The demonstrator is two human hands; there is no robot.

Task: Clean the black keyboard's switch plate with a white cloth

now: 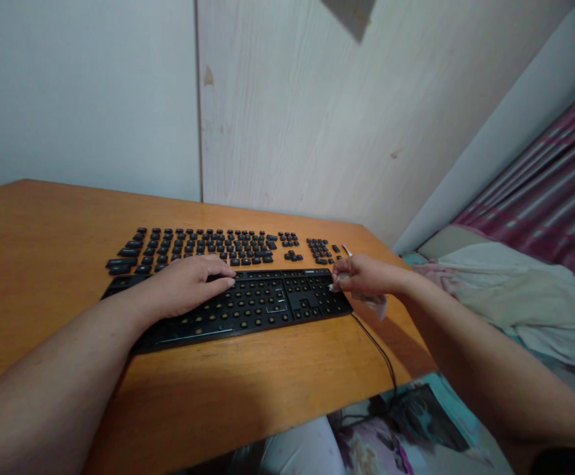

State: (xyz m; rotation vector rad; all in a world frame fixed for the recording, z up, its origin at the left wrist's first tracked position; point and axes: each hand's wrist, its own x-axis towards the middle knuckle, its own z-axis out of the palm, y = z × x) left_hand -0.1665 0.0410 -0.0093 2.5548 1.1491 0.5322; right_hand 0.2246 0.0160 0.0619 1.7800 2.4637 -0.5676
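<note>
A black keyboard (pixel 248 307) with its keycaps off lies on the table, small key stems showing across its face. My left hand (pixel 188 284) rests flat over its left half, fingers stretched toward the far edge and thumb pointing right. Over the number-pad end, my right hand (pixel 351 274) is pinched around a crumpled white tissue (pixel 377 305). A bit of the tissue pokes out at the fingertips against the keyboard. Behind this hand a thin white stick (pixel 347 250) slants up; whether the hand holds it I cannot tell.
Loose black keycaps (pixel 208 244) lie in keyboard order on the wooden table (pixel 277 369) behind the keyboard. A cable (pixel 381 349) runs off the front edge. Beyond stands a pale wall panel (pixel 287 119). To the right is a bed with rumpled bedding (pixel 529 297).
</note>
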